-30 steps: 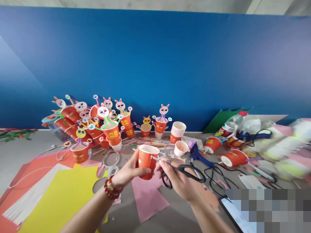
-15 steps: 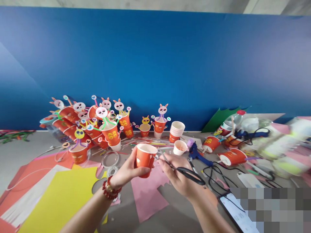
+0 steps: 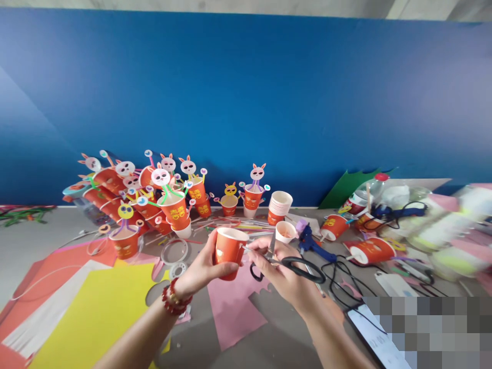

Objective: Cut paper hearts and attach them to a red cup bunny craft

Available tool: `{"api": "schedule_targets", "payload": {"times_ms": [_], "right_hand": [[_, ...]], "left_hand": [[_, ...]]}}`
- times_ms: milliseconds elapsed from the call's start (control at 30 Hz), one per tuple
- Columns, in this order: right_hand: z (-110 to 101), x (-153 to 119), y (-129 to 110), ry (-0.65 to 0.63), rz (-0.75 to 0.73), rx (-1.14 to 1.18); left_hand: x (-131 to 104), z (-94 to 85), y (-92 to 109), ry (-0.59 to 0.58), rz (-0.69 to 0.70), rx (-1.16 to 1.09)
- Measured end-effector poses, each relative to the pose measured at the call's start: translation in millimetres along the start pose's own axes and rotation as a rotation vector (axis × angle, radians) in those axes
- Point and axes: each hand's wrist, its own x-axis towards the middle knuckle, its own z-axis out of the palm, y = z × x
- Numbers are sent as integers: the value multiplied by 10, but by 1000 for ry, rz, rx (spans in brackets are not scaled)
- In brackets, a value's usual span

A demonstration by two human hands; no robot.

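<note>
My left hand (image 3: 205, 269) is wrapped round an orange paper cup (image 3: 227, 259), white inside, which it holds up over the table with the mouth tilted slightly. Closed round a pair of scissors (image 3: 303, 269) with black handles, my right hand (image 3: 284, 277) is just right of the cup. One blade tip (image 3: 246, 248) points at the cup's right side and seems to touch it; whether it pierces the wall I cannot tell. Below both hands lies a sheet of pink paper (image 3: 236, 318). A small white cup (image 3: 285, 233) with orange bits stands behind my right hand.
Decorated cups with rabbit faces (image 3: 175, 210) crowd the left back. A stack of paper cups (image 3: 280, 205) stands behind my hands. Yellow paper (image 3: 92, 312) covers the left front. To the right are a blue glue gun (image 3: 315, 247), black cables (image 3: 342, 279) and a phone (image 3: 374, 333).
The scissors have turned and their blades are spread wider, with both black handle loops now showing. My left hand and the cup have barely moved.
</note>
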Motion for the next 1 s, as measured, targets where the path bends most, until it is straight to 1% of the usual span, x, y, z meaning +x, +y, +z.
{"api": "schedule_targets", "payload": {"times_ms": [167, 233, 300, 367, 433, 500, 600, 633, 700, 767, 833, 933, 1000], "right_hand": [[-4, 18, 49, -24, 17, -47], [-8, 29, 87, -15, -11, -109], [-12, 41, 120, -17, -69, -192], [-25, 52, 130, -30, -131, -245], [-57, 65, 108, -54, -164, -243], [-103, 80, 67, -110, -182, -227], [-158, 106, 31, -204, -218, -213], [-161, 113, 37, -215, -223, -209], [-134, 121, 75, -190, -206, -210], [-76, 118, 122, -127, -161, -212], [-9, 107, 152, -54, -104, -192], [70, 88, 162, 20, -1, -92], [108, 84, 165, 75, 63, 41]], "left_hand": [[-31, 10, 107, 59, -75, 75], [-43, 15, 139, 65, -90, 72], [-51, 14, 156, 76, -101, 72], [-53, 4, 162, 67, -102, 78], [-52, -15, 158, 48, -88, 81], [-53, -39, 148, 31, -89, 90], [-58, -73, 127, 26, -128, 119], [-60, -83, 122, 22, -137, 130], [-62, -103, 115, 12, -139, 155], [-61, -130, 112, -2, -116, 183], [-55, -165, 106, -39, -54, 226], [-43, -232, 83, -109, 135, 324], [-39, -277, 65, -137, 255, 361]]}}
